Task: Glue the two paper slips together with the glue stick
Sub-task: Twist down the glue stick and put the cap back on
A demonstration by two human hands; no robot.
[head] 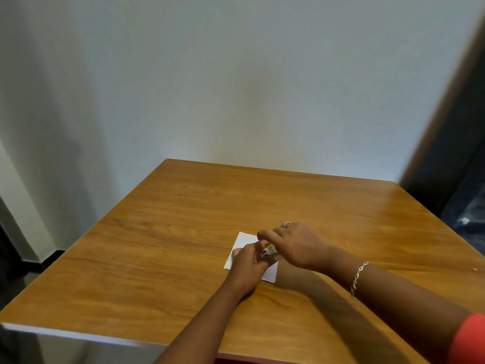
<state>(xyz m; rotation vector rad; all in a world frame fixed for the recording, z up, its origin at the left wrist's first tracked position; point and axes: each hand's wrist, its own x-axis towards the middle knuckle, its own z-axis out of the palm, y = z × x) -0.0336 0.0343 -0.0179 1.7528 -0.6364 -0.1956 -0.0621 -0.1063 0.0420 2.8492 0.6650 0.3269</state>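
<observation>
White paper (244, 242) lies flat on the wooden table (183, 232), mostly covered by my hands; I cannot tell the two slips apart. A small yellow glue stick (269, 251) with black lettering is held above the paper. My right hand (296, 245), wearing a ring and a bracelet, grips its upper end with curled fingers. My left hand (249, 261) pinches its lower end from the left. The stick's tip and cap are hidden between the fingers.
The table stands against a pale wall (236, 88). Its left edge (78, 334) and near corner drop off close by. A dark curtain or door (459, 153) stands at the right. An orange sleeve (469, 340) shows at the lower right.
</observation>
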